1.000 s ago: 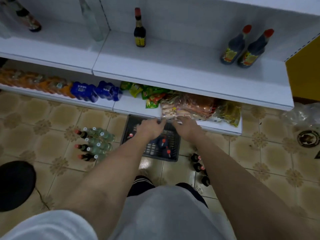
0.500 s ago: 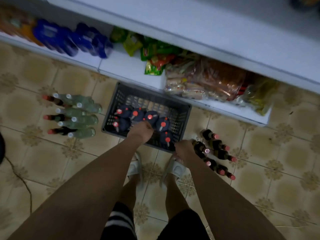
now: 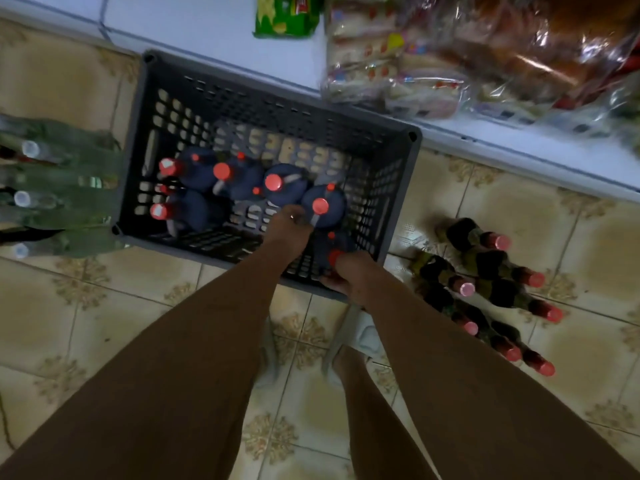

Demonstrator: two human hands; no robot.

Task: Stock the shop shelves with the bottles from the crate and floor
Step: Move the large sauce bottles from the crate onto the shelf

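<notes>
1. Both hands reach down into the grey crate (image 3: 145, 109), which sits on the tiled floor (image 3: 519, 209) against the white bottom shelf (image 3: 214, 26).
2. The left hand (image 3: 287, 226) is curled beside a dark red-capped bottle (image 3: 323, 206) just to its right; whether the fingers actually hold that bottle's neck cannot be told.
3. The right hand (image 3: 349, 275) grips the neck of another dark bottle (image 3: 332, 247) at the crate's near right corner, fingers wrapped under the red cap.
4. Left of the left hand, 4 more dark bottles (image 3: 194, 171) stand upright in the crate.
5. Right of the right hand, outside the crate, a cluster of brown bottles (image 3: 485, 271) with red and pink caps stands on the floor.
6. Far to the left of both hands, green bottles (image 3: 59, 188) stand on the floor just beside the crate.
7. Beyond the hands, bagged bread (image 3: 433, 64) and a green packet (image 3: 284, 15) lie on the shelf.
</notes>
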